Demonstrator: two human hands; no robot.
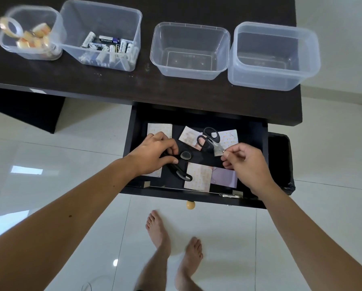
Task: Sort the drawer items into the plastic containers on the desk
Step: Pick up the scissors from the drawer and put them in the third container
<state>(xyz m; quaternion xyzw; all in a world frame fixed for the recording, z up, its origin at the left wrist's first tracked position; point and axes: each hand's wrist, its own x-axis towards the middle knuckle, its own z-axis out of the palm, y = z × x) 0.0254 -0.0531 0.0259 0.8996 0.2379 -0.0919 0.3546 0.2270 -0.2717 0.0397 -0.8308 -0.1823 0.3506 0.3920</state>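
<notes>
Reaching into the open drawer (134, 131), our left hand (154, 154) grips one pair of scissors (181, 166) while our right hand (245, 162) pinches a paper slip (220, 151), tape and batteries (108, 46) already sorted, two containers (189, 50) unfilled.

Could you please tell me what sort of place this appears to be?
Probably a room in a home, at a desk: a dark desk with an open drawer, a glossy white tiled floor, and the person standing barefoot.
</notes>
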